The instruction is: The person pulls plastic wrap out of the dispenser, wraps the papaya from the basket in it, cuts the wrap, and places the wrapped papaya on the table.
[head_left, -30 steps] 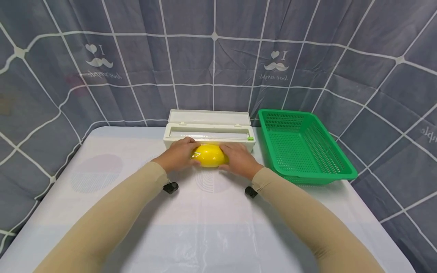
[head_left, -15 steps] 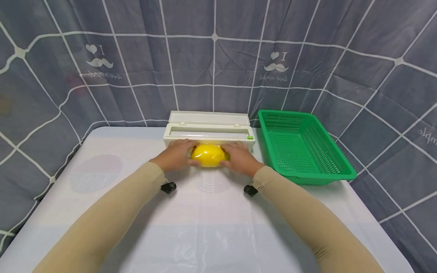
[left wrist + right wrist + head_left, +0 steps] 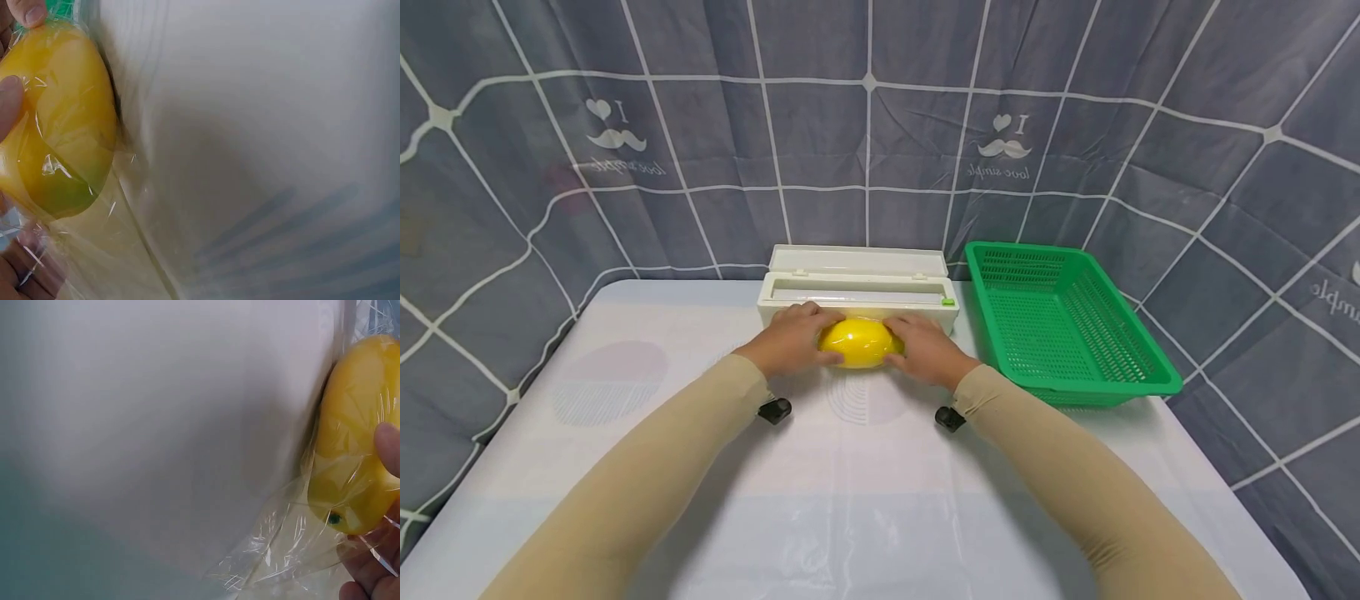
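A yellow mango [image 3: 861, 342] with a greenish end lies on the table in clear cling film [image 3: 112, 212], in front of a white cling film dispenser [image 3: 861, 279]. My left hand [image 3: 795, 340] grips its left end, the thumb on the near side and the fingers behind. From the right, my right hand [image 3: 927, 348] grips the other end in much the same way. Loose, crinkled film spreads past both ends of the mango in the wrist views. The mango's far side and most fingertips are hidden.
The dispenser's lid [image 3: 859, 260] stands raised, and a green slider [image 3: 948, 302] sits at its right end. A green plastic basket [image 3: 1075, 388] stands to the right. Grey checked curtains [image 3: 820, 133] close off the back and sides of the patterned white tablecloth [image 3: 760, 517].
The left hand shifted slightly left half a second ago and has since moved back in around the mango. Right hand, mango, dispenser and basket stay nearly in place.
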